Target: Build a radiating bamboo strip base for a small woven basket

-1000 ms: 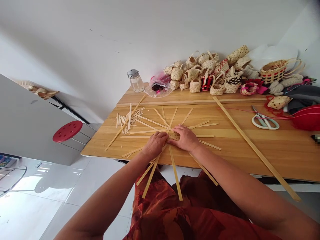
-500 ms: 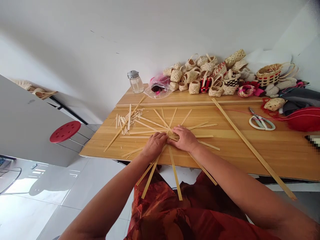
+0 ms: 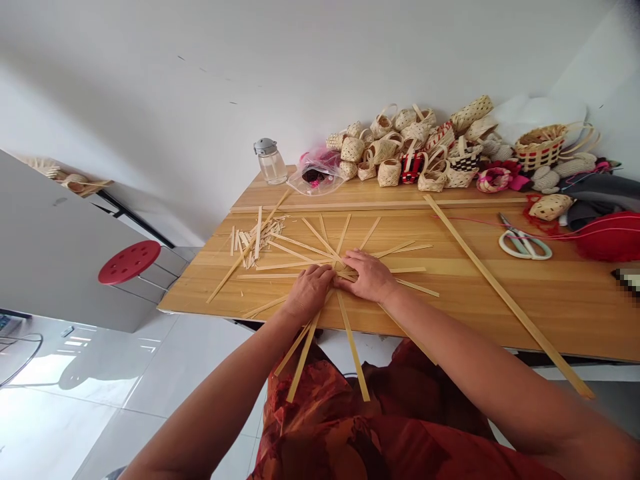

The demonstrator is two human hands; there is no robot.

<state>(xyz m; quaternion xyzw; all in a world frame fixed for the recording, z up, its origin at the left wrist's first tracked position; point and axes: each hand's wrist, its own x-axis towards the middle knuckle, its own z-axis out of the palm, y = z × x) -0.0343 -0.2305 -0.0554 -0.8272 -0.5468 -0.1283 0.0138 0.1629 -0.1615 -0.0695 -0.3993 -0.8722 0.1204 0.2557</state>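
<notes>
While the left hand and right hand seemingly pinch the pale strips, these have turned slightly counterclockwise.

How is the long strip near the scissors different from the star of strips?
The long strip lies alone; the star of strips fans out. The long strip looks longer than any strip in the star. The left hand and right hand touch the star, not the long strip. Both overhang the table.

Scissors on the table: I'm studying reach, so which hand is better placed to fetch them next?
Probably the right hand: the scissors lie on its side of the table, beyond a long strip. The left hand is farther away; both hands touch the radiating strips.
</notes>
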